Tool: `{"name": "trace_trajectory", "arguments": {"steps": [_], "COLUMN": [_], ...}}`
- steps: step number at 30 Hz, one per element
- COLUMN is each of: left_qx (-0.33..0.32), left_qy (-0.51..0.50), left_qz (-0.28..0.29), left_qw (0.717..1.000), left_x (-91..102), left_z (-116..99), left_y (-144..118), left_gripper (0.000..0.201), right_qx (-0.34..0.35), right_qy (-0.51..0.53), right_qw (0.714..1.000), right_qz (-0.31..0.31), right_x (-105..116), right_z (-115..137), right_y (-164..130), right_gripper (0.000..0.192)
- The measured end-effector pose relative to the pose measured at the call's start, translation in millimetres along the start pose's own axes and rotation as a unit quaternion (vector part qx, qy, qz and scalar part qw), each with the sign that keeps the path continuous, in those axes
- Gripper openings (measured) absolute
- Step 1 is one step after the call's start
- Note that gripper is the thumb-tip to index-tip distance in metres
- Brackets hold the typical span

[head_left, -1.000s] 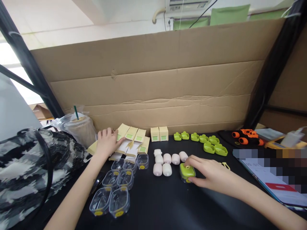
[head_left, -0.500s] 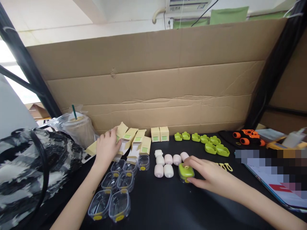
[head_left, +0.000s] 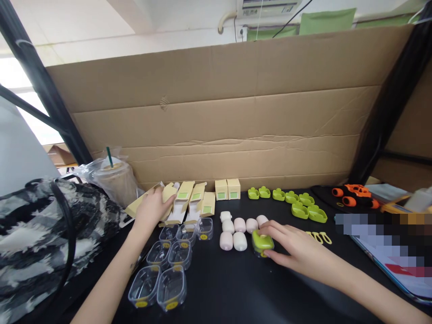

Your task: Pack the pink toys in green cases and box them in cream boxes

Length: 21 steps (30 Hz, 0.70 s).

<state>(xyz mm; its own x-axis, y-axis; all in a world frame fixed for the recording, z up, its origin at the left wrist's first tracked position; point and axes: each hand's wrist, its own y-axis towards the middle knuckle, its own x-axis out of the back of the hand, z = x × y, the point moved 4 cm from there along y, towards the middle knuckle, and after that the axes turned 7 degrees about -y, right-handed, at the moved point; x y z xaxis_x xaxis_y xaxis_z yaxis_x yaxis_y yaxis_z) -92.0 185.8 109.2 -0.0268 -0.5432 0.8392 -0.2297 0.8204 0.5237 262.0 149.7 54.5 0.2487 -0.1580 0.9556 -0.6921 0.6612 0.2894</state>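
Seven clear cases (head_left: 168, 261), contents indiscernible

Black table (head_left: 236, 292). Rear edge: cartons (head_left: 189, 200), green lids (head_left: 297, 202). Centre: pink cases (head_left: 236, 229), green case (head_left: 262, 243). Front left: clear shells (head_left: 165, 265). Left edge: bag (head_left: 40, 243), cup (head_left: 114, 180). Right edge: toy car (head_left: 354, 194).

The table (head_left: 236, 288) is matt black with a faint sheen. The cases (head_left: 168, 261) are clear, glossy plastic. The green lid (head_left: 261, 240) under the right hand (head_left: 297, 252) is smooth, shiny plastic, as are the green lids (head_left: 297, 204) toward the table's far edge. The pink pods (head_left: 236, 227) look smooth and satiny. The cartons (head_left: 192, 200) at the left hand (head_left: 151, 209) are matt card. The backboard (head_left: 236, 121) is rough, creased corrugated cardboard. The bag (head_left: 37, 238) is printed cloth.
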Motion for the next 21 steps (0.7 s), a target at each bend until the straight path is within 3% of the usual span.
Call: {"name": "trace_trajectory", "arguments": {"steps": [5, 10, 12, 14, 16, 17, 19, 21], "left_qx": [0.015, 0.026, 0.029, 0.026, 0.025, 0.026, 0.042, 0.09], "left_qy": [-0.025, -0.037, -0.053, -0.143, -0.324, -0.421, -0.612, -0.73], "left_qz": [0.019, -0.018, -0.068, -0.17, -0.259, -0.255, -0.17, -0.016], "left_qw": [0.999, 0.999, 0.996, 0.975, 0.91, 0.87, 0.771, 0.677], "left_x": [-2.7, 23.7, 44.2, 69.1, 88.9, 92.9, 90.2, 76.6], "left_z": [5, -2, -9, -18, -29, -37, -60, -90], "left_y": [0, -4, -7, -11, -17, -20, -26, -39], "left_gripper": [0.048, 0.045, 0.046, 0.054, 0.071, 0.079, 0.081, 0.072], "right_qx": [-0.003, -0.01, -0.003, -0.009, -0.022, -0.023, -0.009, 0.009], "right_qy": [0.019, 0.017, 0.019, 0.036, 0.068, 0.09, 0.139, 0.196], "right_qw": [1.0, 0.999, 0.998, 0.994, 0.986, 0.981, 0.971, 0.961], "right_qz": [0.0, -0.033, -0.058, -0.098, -0.149, -0.17, -0.195, -0.197], "right_x": [-1, -3, -1, 4, 9, 11, 13, 13], "right_z": [1, -2, -3, -4, -5, -4, 1, 8], "right_y": [0, -3, -4, -4, -6, -7, -10, -13], "right_gripper": [0.026, 0.043, 0.05, 0.055, 0.06, 0.063, 0.067, 0.07]}}
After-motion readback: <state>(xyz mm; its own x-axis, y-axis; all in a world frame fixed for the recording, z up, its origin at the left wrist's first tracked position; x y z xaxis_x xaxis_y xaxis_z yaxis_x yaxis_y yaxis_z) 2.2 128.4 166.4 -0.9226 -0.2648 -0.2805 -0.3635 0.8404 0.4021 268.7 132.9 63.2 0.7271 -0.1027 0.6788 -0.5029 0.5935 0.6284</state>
